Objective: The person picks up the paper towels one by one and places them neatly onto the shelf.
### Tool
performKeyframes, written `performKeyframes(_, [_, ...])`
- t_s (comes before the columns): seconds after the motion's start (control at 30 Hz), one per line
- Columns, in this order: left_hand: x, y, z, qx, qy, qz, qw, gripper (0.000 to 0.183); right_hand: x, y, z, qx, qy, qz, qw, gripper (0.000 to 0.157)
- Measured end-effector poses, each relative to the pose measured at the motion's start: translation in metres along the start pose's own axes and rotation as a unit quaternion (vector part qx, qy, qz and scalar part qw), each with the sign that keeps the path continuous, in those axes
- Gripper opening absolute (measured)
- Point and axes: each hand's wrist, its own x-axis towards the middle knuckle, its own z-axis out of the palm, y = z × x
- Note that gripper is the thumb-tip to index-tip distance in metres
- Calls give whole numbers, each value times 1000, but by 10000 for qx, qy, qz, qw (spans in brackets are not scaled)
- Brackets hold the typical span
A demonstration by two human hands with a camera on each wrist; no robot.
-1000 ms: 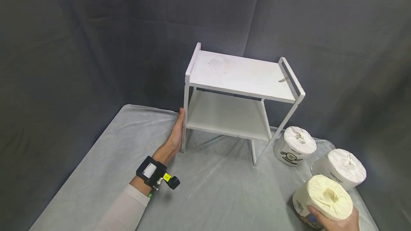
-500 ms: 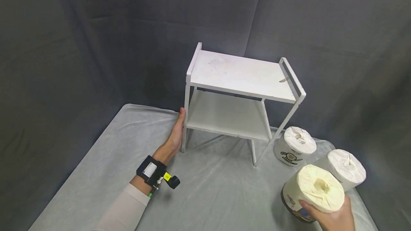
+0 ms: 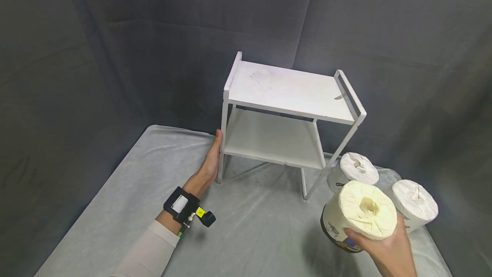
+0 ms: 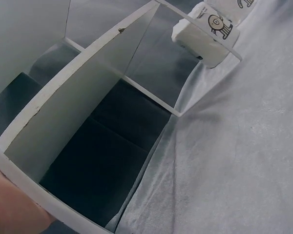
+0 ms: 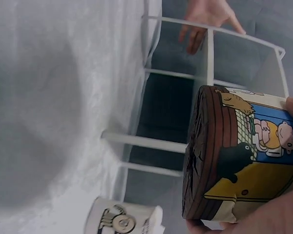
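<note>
My left hand (image 3: 209,165) rests against the left side frame of a white two-tier shelf (image 3: 286,91), thumb pointing up along the front leg. From the right wrist view, the fingers of that left hand (image 5: 207,13) spread across the frame, fairly straight. A wrapped toilet roll (image 3: 367,210) with a cream top is gripped by my right hand (image 3: 390,247), thumb on the near side. Its printed cartoon wrapper (image 5: 254,146) and dark brown base face the right wrist camera. The roll is raised over the cloth, casting a shadow to its lower left.
Two white wrapped toilet rolls stand at the right, one (image 3: 359,168) beside the shelf's right leg, the other (image 3: 415,202) farther right. A grey cloth (image 3: 250,225) covers the table. Dark grey curtains (image 3: 173,54) hang close behind and at the sides.
My right hand has carried the cream toilet roll up and to the left, and it now overlaps the roll beside the shelf. The left hand and shelf stay nearly in place.
</note>
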Motion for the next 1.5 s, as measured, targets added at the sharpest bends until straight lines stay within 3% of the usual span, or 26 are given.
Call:
performKeyframes(0.3, [-1,1,0,40,-5,43,10000,85,6,-25,9,-414,-66,157,9990,94])
performKeyframes(0.6, [-1,0,-1,-13,47,-6,10000,83,13,-43,22,-464,-90,129,9988,102])
performKeyframes(0.83, [-1,1,-1,-89,39,-106,9999,82,30,-55,35,-89,-343,-195,9992,100])
performKeyframes(1.07, [0,0,0,-119,11,-32,9999,84,42,-66,47,-295,-434,16,9986,102])
performKeyframes(1.33, [-2,2,1,-121,0,-3,9999,84,59,-75,63,399,-639,-201,9970,98])
performKeyframes(1.5, [-1,1,0,-167,-31,77,9998,86,69,-77,72,404,-629,-203,9970,94])
